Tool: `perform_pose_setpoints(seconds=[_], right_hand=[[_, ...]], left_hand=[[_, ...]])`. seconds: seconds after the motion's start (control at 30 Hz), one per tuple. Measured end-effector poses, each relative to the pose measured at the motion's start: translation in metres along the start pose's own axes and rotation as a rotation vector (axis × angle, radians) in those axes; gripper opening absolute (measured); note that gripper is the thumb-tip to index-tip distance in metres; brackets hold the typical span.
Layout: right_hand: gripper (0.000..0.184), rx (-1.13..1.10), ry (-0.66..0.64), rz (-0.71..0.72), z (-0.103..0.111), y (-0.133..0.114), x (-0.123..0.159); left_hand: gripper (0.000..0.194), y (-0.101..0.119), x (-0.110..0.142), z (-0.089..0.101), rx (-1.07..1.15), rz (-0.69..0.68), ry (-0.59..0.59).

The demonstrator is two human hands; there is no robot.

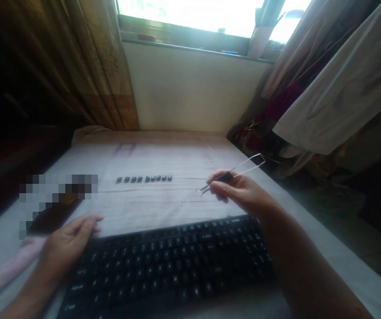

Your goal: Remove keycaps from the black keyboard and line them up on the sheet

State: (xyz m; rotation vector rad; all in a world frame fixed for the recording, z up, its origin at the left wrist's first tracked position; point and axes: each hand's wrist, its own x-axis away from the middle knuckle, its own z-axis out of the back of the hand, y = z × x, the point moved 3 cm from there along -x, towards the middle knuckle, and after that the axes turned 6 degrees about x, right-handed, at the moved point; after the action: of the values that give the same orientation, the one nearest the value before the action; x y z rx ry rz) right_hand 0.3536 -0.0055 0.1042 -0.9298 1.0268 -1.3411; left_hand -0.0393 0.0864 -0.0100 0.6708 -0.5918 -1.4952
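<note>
A black keyboard (164, 266) lies on the white cloth at the front, at a slight angle. My left hand (72, 237) is at its back left corner, fingers curled and close together against the edge. My right hand (228, 186) is raised above the back right part of the keyboard. Between its thumb and fingers is a wire keycap puller (225, 177) with a black grip. The puller's hooked tips point left and a wire loop sticks out to the right. Behind the keyboard several black keycaps (144, 179) lie in a row, with nothing in the tips that I can make out.
White cloth (177, 150) covers the table. A dark object (57, 210), partly blurred out, lies left, beside a pink cloth (17, 263). Curtains (104, 66) hang at left, a bright window (190, 17) is ahead, and clothes (336, 88) hang at right.
</note>
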Motion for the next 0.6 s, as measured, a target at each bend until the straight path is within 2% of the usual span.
perform_pose_setpoints(seconds=[0.2, 0.37, 0.6], right_hand=[[0.023, 0.03, -0.138, -0.073, -0.015, 0.017, -0.005], [0.009, 0.113, -0.271, -0.137, -0.038, 0.025, -0.006], [0.004, 0.362, -0.373, -0.069, -0.05, 0.022, -0.004]], left_hand=[[0.049, 0.001, 0.002, 0.002, -0.037, -0.029, 0.018], [0.047, 0.0, 0.003, 0.002, -0.056, -0.026, 0.01], [0.045, 0.003, 0.004, 0.002, -0.066, -0.038, 0.015]])
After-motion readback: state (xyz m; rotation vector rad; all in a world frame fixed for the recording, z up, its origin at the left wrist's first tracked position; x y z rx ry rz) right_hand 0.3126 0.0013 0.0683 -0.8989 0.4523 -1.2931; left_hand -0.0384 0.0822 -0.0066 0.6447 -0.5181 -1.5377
